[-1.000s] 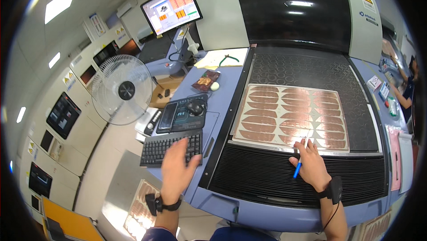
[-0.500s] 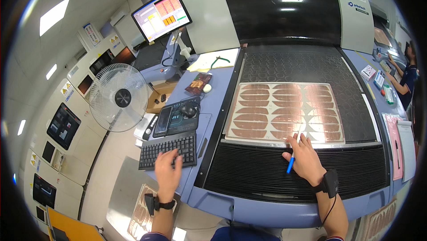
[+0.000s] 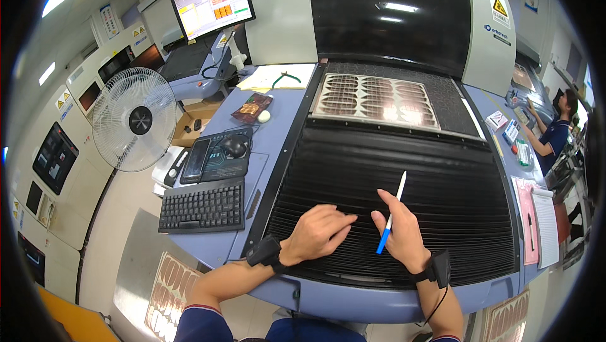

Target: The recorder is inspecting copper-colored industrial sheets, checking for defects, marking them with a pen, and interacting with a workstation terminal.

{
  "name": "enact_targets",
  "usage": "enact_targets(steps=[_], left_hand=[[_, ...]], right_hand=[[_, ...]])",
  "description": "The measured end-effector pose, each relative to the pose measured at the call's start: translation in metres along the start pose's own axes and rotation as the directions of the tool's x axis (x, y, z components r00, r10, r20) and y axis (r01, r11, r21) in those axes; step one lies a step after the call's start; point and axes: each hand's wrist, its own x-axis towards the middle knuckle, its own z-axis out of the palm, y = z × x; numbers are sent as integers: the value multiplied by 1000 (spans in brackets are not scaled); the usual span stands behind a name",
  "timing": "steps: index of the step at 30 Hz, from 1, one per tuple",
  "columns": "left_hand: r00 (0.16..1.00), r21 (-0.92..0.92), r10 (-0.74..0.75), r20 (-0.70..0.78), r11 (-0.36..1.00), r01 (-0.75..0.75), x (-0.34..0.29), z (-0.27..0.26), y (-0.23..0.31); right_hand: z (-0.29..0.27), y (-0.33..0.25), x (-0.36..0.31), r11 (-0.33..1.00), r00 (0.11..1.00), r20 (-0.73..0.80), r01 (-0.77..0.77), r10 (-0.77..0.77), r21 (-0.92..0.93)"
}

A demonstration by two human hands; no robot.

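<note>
My right hand (image 3: 401,231) holds a white pen (image 3: 396,198) with a blue end, thumb and forefinger around it, over the black ribbed bellows cover (image 3: 442,184). To its left, my left hand (image 3: 317,233) hovers above the same cover, empty, with loosely bent fingers and the thumb apart. Farther off, a copper-coloured panel (image 3: 372,97) with rows of leaf-shaped pieces lies on the dark patterned bed (image 3: 457,114). Neither hand touches the panel.
At left stand a keyboard (image 3: 203,206), a mouse (image 3: 235,144) and a fan (image 3: 136,121). Behind them are pliers (image 3: 287,77) and a monitor (image 3: 213,4). At right lie a notepad (image 3: 544,225) and small boxes (image 3: 511,130); a co-worker (image 3: 552,133) stands beyond.
The panel and its bed have slid away toward the machine, uncovering more of the bellows. My left hand has left the keyboard and moved right; my right hand has come off the panel.
</note>
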Motion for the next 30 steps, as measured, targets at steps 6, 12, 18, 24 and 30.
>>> enact_targets(steps=[6,12,18,24,30], left_hand=[[998,-80,-52,35,995,55,-4,0,1],[996,-111,24,80,994,-14,-3,1,5],[996,-117,22,82,993,-12,-12,0,5],[997,-125,57,60,991,-49,-10,-1,4],[997,-159,21,79,987,-9,0,-2,11]], right_hand=[[2,7,3,1000,1000,1,-19,19,16],[2,5,3,999,999,-29,19,-18,36],[6,1,2,998,999,17,-37,36,53],[2,-4,5,995,997,32,-68,66,73],[2,-1,-4,995,996,3,92,-92,41]])
